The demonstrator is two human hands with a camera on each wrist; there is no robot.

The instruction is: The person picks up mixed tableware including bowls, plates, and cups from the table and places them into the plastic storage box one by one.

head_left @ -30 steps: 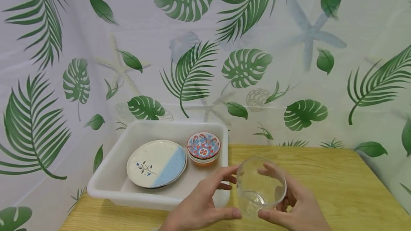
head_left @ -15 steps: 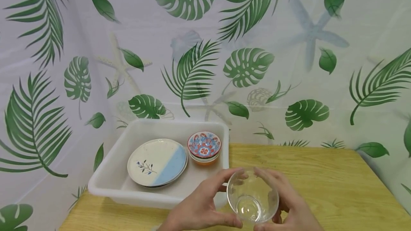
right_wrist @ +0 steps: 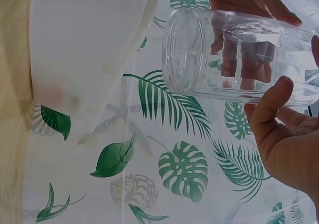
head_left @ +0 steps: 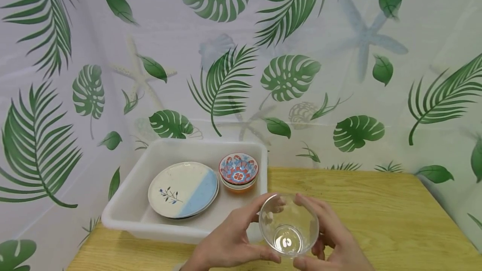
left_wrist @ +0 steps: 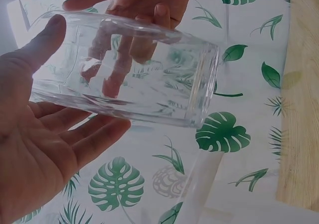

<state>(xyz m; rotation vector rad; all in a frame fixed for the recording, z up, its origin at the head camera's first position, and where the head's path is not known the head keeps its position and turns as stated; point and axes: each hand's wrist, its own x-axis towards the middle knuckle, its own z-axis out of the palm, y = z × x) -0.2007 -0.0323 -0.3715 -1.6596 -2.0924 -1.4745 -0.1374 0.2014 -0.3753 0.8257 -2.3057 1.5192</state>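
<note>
A clear drinking glass (head_left: 288, 221) is held above the table's front part, its open rim tilted up toward the head camera. My left hand (head_left: 231, 239) grips its left side, thumb at the rim and fingers along the wall, as the left wrist view also shows. On the other side my right hand (head_left: 335, 237) holds the glass with thumb and fingers bent round it. The thick glass base (right_wrist: 184, 52) shows in the right wrist view, pointing away from both hands. Through the clear wall, fingers (left_wrist: 117, 67) of the right hand are visible.
A white plastic tub (head_left: 128, 227) stands on the wooden table (head_left: 376, 208) at left. Inside it lie stacked plates (head_left: 180, 189), the top one cream and blue, and stacked bowls (head_left: 239, 170) with a red-blue pattern on top. A leaf-print sheet (head_left: 233, 32) hangs behind.
The glass has moved left and slightly down, and its mouth has turned more toward the head camera. Both hands stay on it. The tub and its dishes have not moved.
</note>
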